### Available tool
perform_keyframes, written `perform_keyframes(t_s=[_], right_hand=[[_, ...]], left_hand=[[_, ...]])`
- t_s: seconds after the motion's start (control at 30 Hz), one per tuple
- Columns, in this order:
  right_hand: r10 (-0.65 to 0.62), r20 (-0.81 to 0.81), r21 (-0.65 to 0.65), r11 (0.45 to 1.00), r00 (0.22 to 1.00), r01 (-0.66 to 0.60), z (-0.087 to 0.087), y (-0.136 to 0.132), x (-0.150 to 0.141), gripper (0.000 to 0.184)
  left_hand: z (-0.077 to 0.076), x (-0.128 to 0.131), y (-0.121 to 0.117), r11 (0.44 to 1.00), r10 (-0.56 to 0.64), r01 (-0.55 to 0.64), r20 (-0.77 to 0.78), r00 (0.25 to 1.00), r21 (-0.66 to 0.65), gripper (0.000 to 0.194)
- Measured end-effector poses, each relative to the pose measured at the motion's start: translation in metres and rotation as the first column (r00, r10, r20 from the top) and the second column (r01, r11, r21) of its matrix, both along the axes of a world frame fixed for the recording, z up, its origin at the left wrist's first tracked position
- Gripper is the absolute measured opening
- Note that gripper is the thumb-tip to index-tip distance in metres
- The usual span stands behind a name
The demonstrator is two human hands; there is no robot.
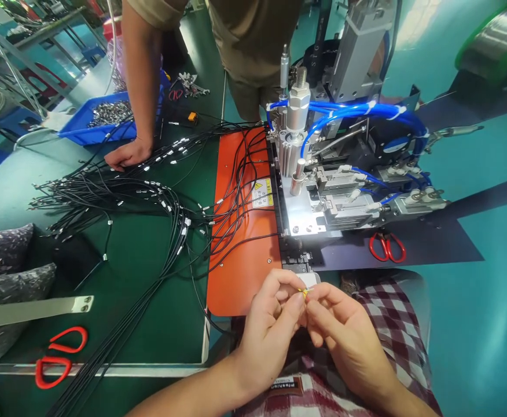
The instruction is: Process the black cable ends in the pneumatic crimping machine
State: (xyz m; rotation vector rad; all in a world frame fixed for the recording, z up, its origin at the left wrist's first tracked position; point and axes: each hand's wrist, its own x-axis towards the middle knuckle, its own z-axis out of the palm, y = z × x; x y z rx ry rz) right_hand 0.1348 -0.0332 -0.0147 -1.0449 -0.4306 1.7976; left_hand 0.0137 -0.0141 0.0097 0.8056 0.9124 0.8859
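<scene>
Above my lap, close to the front of the orange plate [241, 278], both hands are drawn together. My left hand [275, 324] pinches a small yellow-green piece [305, 292] with thin wire-like ends between thumb and forefinger. From the other side my right hand [344, 330] closes its fingertips on the same piece. It is too small to tell its exact kind. Just beyond my fingers stands the metal press machine [299, 214] with blue air hoses [344, 110]. Black cables [236, 226] run across the orange plate toward it.
Red-handled scissors [69, 353] lie at the left front, and another red-handled pair [387, 248] lies right of the machine. Cable bundles [149, 197] cover the green table [136, 243]. A co-worker's hand [129, 153] rests there beside a blue bin [88, 124] of metal parts.
</scene>
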Motion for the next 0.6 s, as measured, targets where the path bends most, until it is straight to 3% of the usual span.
perform_keyframes(t_s=[0.13,0.23,0.33,0.4,0.5,0.6], right_hand=[[0.053,0.139,0.054,0.997,0.989,-0.061,0.005,0.002,0.002,0.024],[0.060,0.389,0.186,0.972,0.919,-0.143,0.008,0.007,0.013,0.020],[-0.025,0.650,0.388,0.870,0.760,-0.303,0.011,0.012,0.024,0.012],[-0.047,0.708,0.427,0.824,0.705,-0.373,0.012,0.015,0.026,0.011],[0.102,0.597,0.287,0.899,0.796,-0.330,0.014,0.017,0.021,0.015],[0.158,0.496,0.203,0.935,0.854,-0.290,0.013,0.018,0.017,0.019]], left_hand=[[-0.001,-0.002,0.001,0.999,0.012,-0.010,-0.071,0.997,0.038,0.015],[0.004,-0.005,0.007,1.000,0.020,-0.023,-0.127,0.992,-0.018,0.020],[0.008,-0.006,0.014,0.990,-0.048,0.027,-0.150,0.988,-0.137,0.020],[0.008,-0.005,0.015,0.978,-0.043,0.027,-0.074,0.996,-0.208,0.020],[0.007,0.000,0.014,0.971,0.070,-0.058,0.048,0.996,-0.230,0.024],[0.006,0.000,0.015,0.974,0.057,-0.030,0.113,0.992,-0.226,0.025]])
